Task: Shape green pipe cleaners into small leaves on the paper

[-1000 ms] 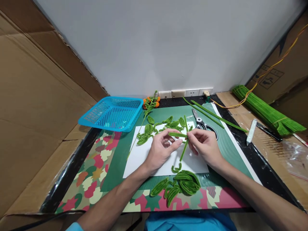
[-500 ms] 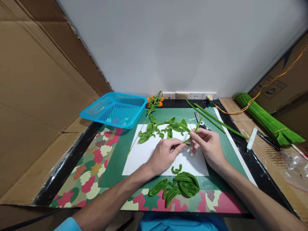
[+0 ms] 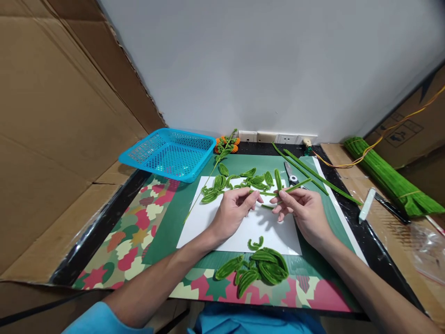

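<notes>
Above a white sheet of paper, my right hand pinches a green pipe cleaner that is folded and crossed on itself, its ends sticking up and to the right. My left hand has its thumb and forefinger closed on the strand of it running left. Behind my hands, green pipe-cleaner leaves lie on the paper's far edge. Nearer me is a pile of more such leaves, with a small curled piece beside it.
A blue mesh basket stands at the back left, next to an orange-flowered stem. Scissors, loose pipe cleaners, a white tool and a green pipe-cleaner bundle lie on the right.
My left hand has drawn slightly left along the strand. The folded pipe cleaner has turned in my right fingers, one end now upright. The view has shifted a little.
</notes>
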### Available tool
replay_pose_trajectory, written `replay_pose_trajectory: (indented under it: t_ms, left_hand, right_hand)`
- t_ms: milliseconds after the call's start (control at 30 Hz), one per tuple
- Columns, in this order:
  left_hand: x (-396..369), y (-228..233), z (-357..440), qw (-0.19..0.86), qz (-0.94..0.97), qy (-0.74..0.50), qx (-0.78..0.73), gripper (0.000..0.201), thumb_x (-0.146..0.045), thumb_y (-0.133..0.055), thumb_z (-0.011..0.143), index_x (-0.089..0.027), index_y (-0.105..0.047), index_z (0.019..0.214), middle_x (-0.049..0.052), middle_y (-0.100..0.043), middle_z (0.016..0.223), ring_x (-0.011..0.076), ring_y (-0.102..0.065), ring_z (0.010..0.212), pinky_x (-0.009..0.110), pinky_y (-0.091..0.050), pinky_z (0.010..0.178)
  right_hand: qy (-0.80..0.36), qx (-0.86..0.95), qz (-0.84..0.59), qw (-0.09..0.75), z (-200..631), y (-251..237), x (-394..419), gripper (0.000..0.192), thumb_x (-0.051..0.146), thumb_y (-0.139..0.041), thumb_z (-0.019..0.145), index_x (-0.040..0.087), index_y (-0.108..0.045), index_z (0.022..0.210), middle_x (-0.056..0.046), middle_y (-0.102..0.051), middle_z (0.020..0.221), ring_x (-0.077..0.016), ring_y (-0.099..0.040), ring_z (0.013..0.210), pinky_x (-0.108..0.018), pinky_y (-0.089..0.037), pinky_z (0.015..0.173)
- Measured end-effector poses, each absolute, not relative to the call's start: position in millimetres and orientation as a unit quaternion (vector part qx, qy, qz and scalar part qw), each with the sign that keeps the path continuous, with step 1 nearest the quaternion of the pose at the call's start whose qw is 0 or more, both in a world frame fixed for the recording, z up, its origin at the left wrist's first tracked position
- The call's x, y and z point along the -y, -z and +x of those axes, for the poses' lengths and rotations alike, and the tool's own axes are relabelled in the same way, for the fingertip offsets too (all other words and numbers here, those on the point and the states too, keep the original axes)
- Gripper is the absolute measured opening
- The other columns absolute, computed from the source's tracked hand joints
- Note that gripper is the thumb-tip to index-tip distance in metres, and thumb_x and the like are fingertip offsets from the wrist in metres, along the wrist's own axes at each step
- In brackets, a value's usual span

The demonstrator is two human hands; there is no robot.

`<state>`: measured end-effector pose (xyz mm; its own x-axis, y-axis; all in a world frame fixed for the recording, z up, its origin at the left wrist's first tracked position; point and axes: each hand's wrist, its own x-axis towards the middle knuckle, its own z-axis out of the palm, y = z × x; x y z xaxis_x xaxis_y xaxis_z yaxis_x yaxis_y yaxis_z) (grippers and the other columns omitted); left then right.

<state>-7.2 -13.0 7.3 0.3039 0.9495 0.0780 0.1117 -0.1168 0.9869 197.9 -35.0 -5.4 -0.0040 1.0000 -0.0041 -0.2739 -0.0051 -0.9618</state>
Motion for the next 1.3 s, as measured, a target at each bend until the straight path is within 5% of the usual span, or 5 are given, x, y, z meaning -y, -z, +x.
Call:
replay_pose_trajectory:
  t_ms: [367, 567, 800, 1033, 1300]
  left_hand:
    - [17.0, -2.7, -7.7, 0.459, 0.715, -0.341, -0.402, 0.034, -0.043, -0.062, 0.103, -0.017, -0.080, 0.093, 0.004, -0.073, 0.087, 0.0117, -0.059, 0.063, 0.023, -0.047, 0.059]
    - [14.6, -2.0, -8.1, 0.387, 0.748, -0.366, -0.395, 0.040, -0.036, -0.060, 0.105, -0.016, -0.072, 0.073, 0.000, -0.059, 0.067, 0.0137, -0.058, 0.066, 0.026, -0.044, 0.066]
    - [20.6, -4.7, -4.9, 0.348, 0.772, -0.387, -0.365, 0.032, -0.022, -0.060, 0.104, -0.016, -0.071, 0.075, 0.002, -0.064, 0.072, 0.0149, -0.059, 0.075, 0.027, -0.043, 0.071]
    - [20.5, -0.2, 0.0, 0.505, 0.653, -0.388, -0.411, 0.023, -0.036, -0.072, 0.097, -0.015, -0.072, 0.088, 0.000, -0.066, 0.076, 0.0085, -0.055, 0.051, 0.021, -0.041, 0.047]
    - [21.2, 2.6, -0.8, 0.553, 0.634, -0.347, -0.415, 0.029, -0.047, -0.064, 0.102, -0.019, -0.057, 0.094, -0.006, -0.060, 0.066, 0.0069, -0.053, 0.045, 0.017, -0.040, 0.044]
  right_hand:
    - [-0.549, 0.506, -0.419, 0.517, 190.5, 3.4, 41.4, 0.036, 0.049, -0.082, 0.088, 0.015, -0.078, 0.075, -0.006, -0.073, 0.065, -0.0138, -0.061, 0.043, -0.025, -0.053, 0.040]
    - [-0.549, 0.525, -0.431, 0.487, 190.0, 7.9, 43.6, 0.037, 0.047, -0.082, 0.089, 0.015, -0.074, 0.071, -0.005, -0.070, 0.063, -0.0135, -0.060, 0.043, -0.025, -0.049, 0.044]
    - [-0.564, 0.568, -0.420, 0.428, 188.6, 9.2, 46.4, 0.042, 0.050, -0.079, 0.091, 0.016, -0.070, 0.067, -0.002, -0.065, 0.053, -0.0134, -0.058, 0.043, -0.025, -0.046, 0.046]
    - [-0.567, 0.574, -0.427, 0.408, 188.5, 10.3, 45.2, 0.044, 0.052, -0.078, 0.091, 0.016, -0.071, 0.067, -0.002, -0.065, 0.056, -0.0123, -0.056, 0.042, -0.024, -0.044, 0.045]
    - [-0.530, 0.584, -0.431, 0.439, 191.2, 5.6, 44.5, 0.032, 0.045, -0.076, 0.094, 0.017, -0.075, 0.079, 0.000, -0.065, 0.061, -0.0111, -0.056, 0.048, -0.023, -0.045, 0.049]
